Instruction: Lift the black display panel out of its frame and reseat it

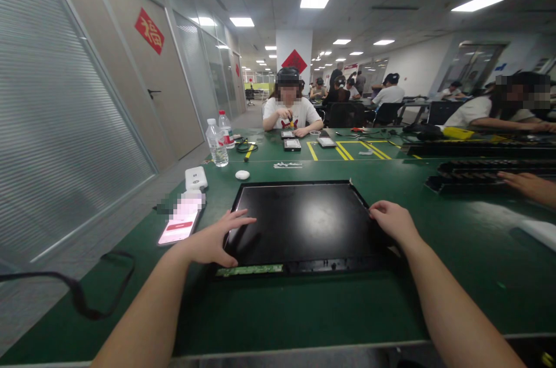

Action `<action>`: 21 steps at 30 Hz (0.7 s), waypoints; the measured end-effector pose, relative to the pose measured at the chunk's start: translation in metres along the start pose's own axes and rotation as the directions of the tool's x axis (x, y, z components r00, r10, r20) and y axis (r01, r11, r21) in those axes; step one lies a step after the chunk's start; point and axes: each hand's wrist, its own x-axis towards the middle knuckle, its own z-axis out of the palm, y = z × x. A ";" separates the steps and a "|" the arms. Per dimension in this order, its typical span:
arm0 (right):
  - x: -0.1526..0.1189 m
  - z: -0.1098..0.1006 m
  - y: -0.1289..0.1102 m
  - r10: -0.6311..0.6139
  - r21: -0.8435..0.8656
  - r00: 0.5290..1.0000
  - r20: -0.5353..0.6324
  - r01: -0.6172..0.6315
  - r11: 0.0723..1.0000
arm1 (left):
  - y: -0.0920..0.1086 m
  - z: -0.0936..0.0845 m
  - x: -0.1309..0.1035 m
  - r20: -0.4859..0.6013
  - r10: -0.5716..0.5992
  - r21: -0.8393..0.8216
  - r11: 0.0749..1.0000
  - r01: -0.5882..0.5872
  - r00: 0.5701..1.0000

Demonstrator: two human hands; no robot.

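A flat black display panel (pixel 299 223) lies on the green table in a dark frame, with a light glare on its surface. Along the front left edge runs a narrow green circuit board (pixel 249 270). My left hand (pixel 217 237) rests over the panel's left side, fingers spread and thumb close to the circuit board. At the right edge, the thumb and fingers of my right hand (pixel 393 220) pinch the rim of the panel; its fingertips partly cover what they grip. A small pale bit sticks up at the far right corner.
A phone (pixel 181 220), a white case (pixel 196 178) and two bottles (pixel 217 145) stand at left. Across the table (pixel 295 310), a person handles hard drives (pixel 292 145). Long black strips (pixel 478 174) and another person's hand (pixel 527 185) are at right.
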 end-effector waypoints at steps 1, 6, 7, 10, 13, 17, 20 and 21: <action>0.000 0.000 0.000 0.002 -0.002 1.000 0.005 -0.002 1.000 | -0.001 0.000 0.000 0.005 -0.001 0.001 1.000 0.001 1.000; -0.001 -0.001 -0.003 0.003 -0.024 1.000 0.006 -0.002 1.000 | -0.002 0.001 0.001 -0.004 0.019 0.009 1.000 -0.019 1.000; -0.001 -0.001 -0.004 0.005 -0.027 1.000 0.007 -0.005 1.000 | -0.002 0.001 0.001 -0.010 0.020 0.005 1.000 -0.020 1.000; -0.002 -0.001 -0.004 0.010 -0.036 1.000 0.000 -0.010 0.999 | 0.000 0.000 0.000 -0.023 0.013 -0.007 1.000 -0.013 1.000; -0.002 -0.001 -0.003 0.007 -0.041 1.000 -0.010 -0.008 0.999 | 0.001 0.000 0.001 -0.028 0.019 -0.001 1.000 -0.020 0.999; -0.002 -0.001 -0.002 0.000 -0.041 1.000 -0.015 0.000 0.999 | 0.004 -0.001 0.001 -0.027 0.004 0.000 1.000 -0.004 1.000; -0.001 0.000 -0.001 -0.014 -0.038 1.000 -0.023 0.013 0.999 | 0.005 -0.002 0.001 -0.028 -0.007 -0.006 1.000 0.007 1.000; -0.001 0.000 -0.001 -0.016 -0.035 1.000 -0.026 0.015 0.999 | 0.005 -0.002 0.001 -0.030 -0.003 -0.004 1.000 0.003 1.000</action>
